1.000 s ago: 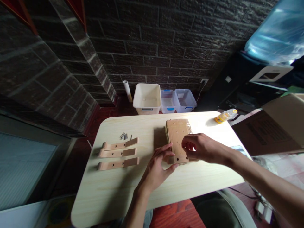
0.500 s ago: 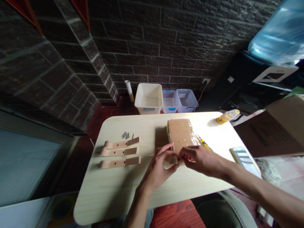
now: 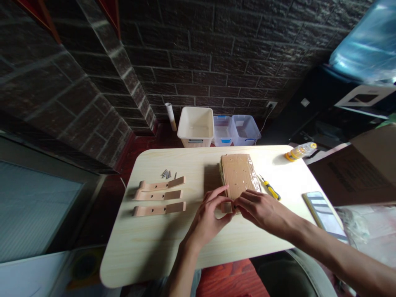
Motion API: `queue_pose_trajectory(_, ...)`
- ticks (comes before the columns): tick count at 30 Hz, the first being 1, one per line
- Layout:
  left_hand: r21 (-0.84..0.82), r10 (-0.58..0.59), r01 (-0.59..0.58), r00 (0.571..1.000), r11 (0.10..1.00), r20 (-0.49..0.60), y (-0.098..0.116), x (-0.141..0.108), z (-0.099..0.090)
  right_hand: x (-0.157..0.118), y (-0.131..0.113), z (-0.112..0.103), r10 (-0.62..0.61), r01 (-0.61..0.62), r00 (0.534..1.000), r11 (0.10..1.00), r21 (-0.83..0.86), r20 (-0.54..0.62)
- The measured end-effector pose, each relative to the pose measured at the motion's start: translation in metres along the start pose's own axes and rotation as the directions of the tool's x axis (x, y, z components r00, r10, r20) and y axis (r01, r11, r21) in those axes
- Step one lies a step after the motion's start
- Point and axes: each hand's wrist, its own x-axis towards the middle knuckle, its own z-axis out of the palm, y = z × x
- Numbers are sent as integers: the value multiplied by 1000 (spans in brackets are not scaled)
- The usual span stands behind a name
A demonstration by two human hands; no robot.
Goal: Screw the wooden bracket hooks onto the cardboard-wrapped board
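Note:
My left hand (image 3: 213, 212) is on the near end of a cardboard block (image 3: 239, 173), thumb and fingers closed about a small wooden hook (image 3: 227, 207) that lies across it. Close against that hook, the fingertips of my right hand (image 3: 258, 208) are pinched together by a dark hole; whatever they grip is hidden. Three more wooden hooks (image 3: 159, 209), each with two holes, lie in a row on the left of the table. Behind them is a small pile of screws (image 3: 166, 174). A yellow-and-black screwdriver (image 3: 270, 189) rests right of the block.
The pale wooden table (image 3: 148, 243) has rounded corners. On its right are a phone (image 3: 323, 212) and a clear container with yellow parts (image 3: 300, 152). Beyond the far edge stand a cream bin (image 3: 195, 123) and two clear boxes (image 3: 246, 130). A large carton (image 3: 355, 165) stands at right.
The right hand's fingers have shifted and turned slightly at the hook, exposing less of the curled fingers. The left hand keeps its hold. The whole view has moved a little.

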Motion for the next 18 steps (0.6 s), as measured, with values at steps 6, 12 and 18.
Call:
queue_pose_trajectory(6,-2,6,-6,1000,1000,-1,-1,-1,0,4,-3,3,-21,22,1000,996,-81,15)
queue_pose_trajectory(12,1,16,-16,1000,1000,-9,-1,-1,0,7,-6,1,-39,41,999,994,-97,25)
queue_pose_trajectory(18,-17,24,-24,1000,1000,-18,0,-2,-1,5,-4,5,-48,49,999,993,-109,5)
